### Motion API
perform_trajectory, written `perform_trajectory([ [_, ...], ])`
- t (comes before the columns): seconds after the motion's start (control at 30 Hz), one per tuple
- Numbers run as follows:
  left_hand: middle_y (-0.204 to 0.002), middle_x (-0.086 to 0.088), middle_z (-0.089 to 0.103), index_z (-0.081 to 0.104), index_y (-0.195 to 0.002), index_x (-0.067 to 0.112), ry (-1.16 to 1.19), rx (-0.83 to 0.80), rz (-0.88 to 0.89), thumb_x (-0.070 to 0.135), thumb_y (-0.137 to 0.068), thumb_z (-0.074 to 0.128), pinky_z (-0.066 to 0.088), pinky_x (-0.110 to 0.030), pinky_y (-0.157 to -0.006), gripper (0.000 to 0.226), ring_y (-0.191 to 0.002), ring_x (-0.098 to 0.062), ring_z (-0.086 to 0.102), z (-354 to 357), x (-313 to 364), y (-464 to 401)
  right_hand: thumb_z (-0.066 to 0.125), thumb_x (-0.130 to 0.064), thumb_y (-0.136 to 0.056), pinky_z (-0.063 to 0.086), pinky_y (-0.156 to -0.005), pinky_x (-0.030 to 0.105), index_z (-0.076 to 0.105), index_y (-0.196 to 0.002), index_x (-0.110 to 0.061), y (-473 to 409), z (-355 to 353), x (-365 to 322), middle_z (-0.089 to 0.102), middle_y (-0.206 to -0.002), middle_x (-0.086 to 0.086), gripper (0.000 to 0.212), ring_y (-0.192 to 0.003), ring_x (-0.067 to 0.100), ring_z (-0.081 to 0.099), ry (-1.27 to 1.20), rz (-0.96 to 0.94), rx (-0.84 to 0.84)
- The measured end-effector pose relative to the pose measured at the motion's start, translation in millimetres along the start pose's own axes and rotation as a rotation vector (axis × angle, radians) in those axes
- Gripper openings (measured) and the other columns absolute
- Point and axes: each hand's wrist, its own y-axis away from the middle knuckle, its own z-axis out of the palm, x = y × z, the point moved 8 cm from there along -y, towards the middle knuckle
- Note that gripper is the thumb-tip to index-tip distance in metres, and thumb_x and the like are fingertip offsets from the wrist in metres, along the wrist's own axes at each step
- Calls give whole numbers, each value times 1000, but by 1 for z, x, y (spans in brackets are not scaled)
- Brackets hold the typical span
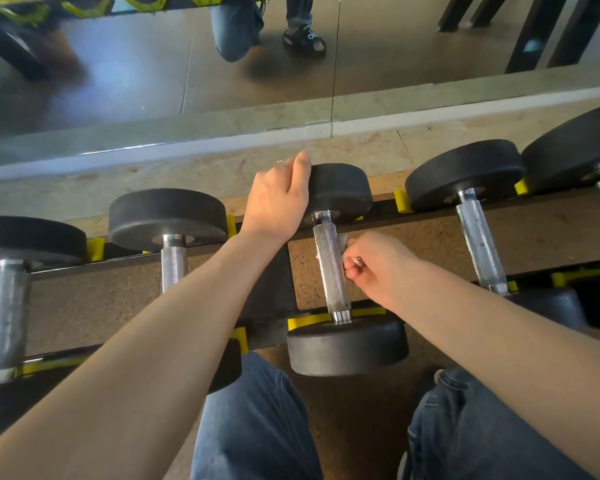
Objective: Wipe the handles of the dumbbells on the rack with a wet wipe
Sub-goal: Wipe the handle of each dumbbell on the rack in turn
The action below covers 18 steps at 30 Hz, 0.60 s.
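Views: one only, the head camera, so no part of the scene is shared.
Position: above the dumbbell rack (430, 233), over the person's knees.
Facing: forward and steeply down, towards the wall mirror (222, 64) behind the rack.
Nearness: close (both forearms fill the lower frame).
Lens: wide-angle; the rack's rails bow and slant across the frame.

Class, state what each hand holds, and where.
Left hand grips the middle dumbbell's far head. Right hand pinches a wet wipe against its handle.
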Motion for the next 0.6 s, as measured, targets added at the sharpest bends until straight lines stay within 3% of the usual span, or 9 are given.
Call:
perform_trajectory([
  [0.07, -64, -7, 51, 55, -78, 10, 19, 8, 5, 39, -107, 27, 38, -30, -57, 50, -61, -14, 50, -1, -2, -2, 54, 2, -93, 47, -68, 22, 61, -98, -4, 6, -3, -2, 56, -81, 7, 10, -62, 10, 45, -39, -33, -12],
  [0.13, -65, -9, 52, 57, -82, 6, 23, 6, 8, 40, -107, 27, 40, -33, -58, 52, -62, -17, 52, 0, -3, -2, 60, -7, -93, 52, -85, 29, 66, -100, -9, 13, -13, -10, 62, -84, 5, 10, -72, 12, 55, 139, -193, 25],
  [0.2, -64, -8, 51, 56, -81, 5, 15, 8, 18, 38, -107, 28, 41, -37, -58, 51, -62, -19, 51, 0, -2, -2, 57, -12, -95, 50, -87, 28, 71, -98, -19, 26, -11, -27, 64, -87, -4, 16, -81, 10, 58, 423, -546, 55],
  [0.27, -65, -5, 50, 53, -76, 11, -8, 15, 22, 36, -107, 30, 44, -40, -64, 45, -67, -25, 52, -1, -1, -3, 53, -13, -97, 47, -85, 11, 70, -113, -22, 56, 9, -44, 65, -102, -11, 25, -94, 3, 59, 728, -998, 24],
  [0.3, -65, -2, 49, 50, -76, 15, -21, 16, 24, 34, -106, 31, 46, -42, -66, 41, -69, -27, 52, -2, 0, -3, 54, -12, -97, 47, -88, 10, 68, -119, -22, 68, 24, -46, 66, -110, -11, 28, -100, 2, 60, 883, -1174, -34],
  [0.4, -67, -7, 52, 51, -80, 10, 13, -8, 21, 34, -106, 30, 49, -46, -66, 42, -70, -28, 55, -1, 0, -3, 58, -10, -92, 43, -105, 27, 63, -126, -16, 79, 63, -24, 64, -125, -2, 35, -119, 12, 53, 1534, -1563, -260],
  [0.5, -69, -5, 55, 51, -76, 18, 29, -21, 5, 38, -108, 28, 45, -27, -59, 44, -67, -15, 56, 1, -1, -1, 56, -12, -93, 43, -101, 35, 62, -121, -7, 68, 72, -6, 62, -123, 9, 29, -116, 22, 50, 2142, -1687, -248],
  [0.6, -67, -1, 53, 49, -73, 23, 28, -10, 7, 39, -108, 28, 39, -16, -55, 44, -64, -11, 54, 1, -2, -1, 56, -11, -94, 45, -99, 38, 65, -116, -4, 73, 75, -6, 64, -117, 13, 25, -112, 26, 53, 2270, -1692, -254],
])
